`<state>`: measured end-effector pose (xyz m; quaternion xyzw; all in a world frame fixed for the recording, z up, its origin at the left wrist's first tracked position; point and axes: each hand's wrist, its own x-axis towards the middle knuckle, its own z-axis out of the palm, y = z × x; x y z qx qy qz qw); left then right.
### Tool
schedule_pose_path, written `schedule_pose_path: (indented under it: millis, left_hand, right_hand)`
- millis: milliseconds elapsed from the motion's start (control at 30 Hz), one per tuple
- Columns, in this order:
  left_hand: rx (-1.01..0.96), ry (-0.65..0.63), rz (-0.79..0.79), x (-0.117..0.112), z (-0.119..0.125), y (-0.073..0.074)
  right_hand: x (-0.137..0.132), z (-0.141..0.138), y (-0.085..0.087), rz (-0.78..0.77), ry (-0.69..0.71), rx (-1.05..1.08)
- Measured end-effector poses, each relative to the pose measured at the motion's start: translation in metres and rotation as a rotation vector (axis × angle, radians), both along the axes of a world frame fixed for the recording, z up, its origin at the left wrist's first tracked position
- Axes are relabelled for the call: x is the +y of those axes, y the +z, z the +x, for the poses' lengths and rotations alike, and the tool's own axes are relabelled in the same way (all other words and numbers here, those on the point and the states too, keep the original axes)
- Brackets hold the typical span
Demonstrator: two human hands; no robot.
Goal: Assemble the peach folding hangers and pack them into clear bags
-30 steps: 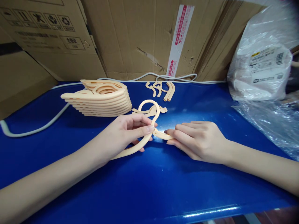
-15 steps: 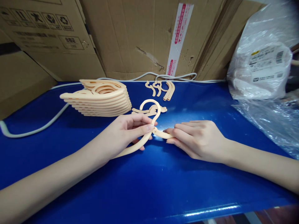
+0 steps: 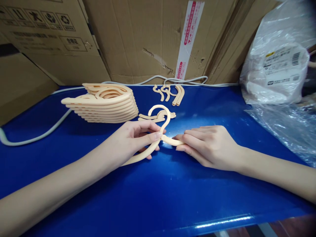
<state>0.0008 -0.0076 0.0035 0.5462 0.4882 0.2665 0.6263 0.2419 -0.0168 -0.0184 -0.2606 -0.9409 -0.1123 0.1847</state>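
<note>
My left hand (image 3: 138,138) pinches a cream plastic hanger piece (image 3: 142,157) at the base of its hook, which curves up above my thumb. One arm of that piece runs down to the left below my palm. My right hand (image 3: 209,144) is closed on a shorter curved hanger arm (image 3: 171,141), whose end meets the hook piece at my left fingertips. How the two join there is partly hidden by my thumb. Just behind the hook lie loose hanger parts (image 3: 161,115).
A stack of cream hangers (image 3: 106,105) stands at the back left. More hooks and arm pieces (image 3: 179,95) lie at the back middle. A white cable (image 3: 49,133) runs along the rear and left. Cardboard boxes (image 3: 148,39) and a plastic-wrapped bundle (image 3: 276,69) border the blue table (image 3: 148,204).
The inner end of the short arm has turned slightly and sits closer against the hook piece. Both hands keep their hold and have hardly moved.
</note>
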Motion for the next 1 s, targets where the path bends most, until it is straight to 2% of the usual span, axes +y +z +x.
schedule_pose_path:
  millis: [133, 233, 467, 633, 867, 1000]
  left_hand:
    - [0.024, -0.045, 0.021, 0.001, -0.001, -0.003]
    - [0.079, -0.131, 0.105, 0.0, -0.004, -0.004]
    - [0.365, -0.253, 0.506, -0.008, -0.007, -0.005]
    - [0.585, -0.339, 0.815, -0.015, -0.01, -0.006]
    - [0.867, -0.44, 1.137, -0.02, -0.012, -0.012]
    - [0.931, -0.46, 1.248, -0.02, -0.013, -0.017]
  right_hand:
    - [0.0, 0.0, 0.0, 0.012, 0.004, -0.002]
    - [0.001, 0.0, 0.001, 0.038, 0.019, 0.003]
    - [0.007, 0.002, 0.003, 0.022, 0.045, 0.018]
    - [0.01, 0.001, 0.003, 0.078, 0.031, 0.002]
    - [0.01, 0.0, 0.001, 0.124, -0.035, 0.051]
    - [0.012, 0.003, 0.0, 0.09, -0.064, 0.135]
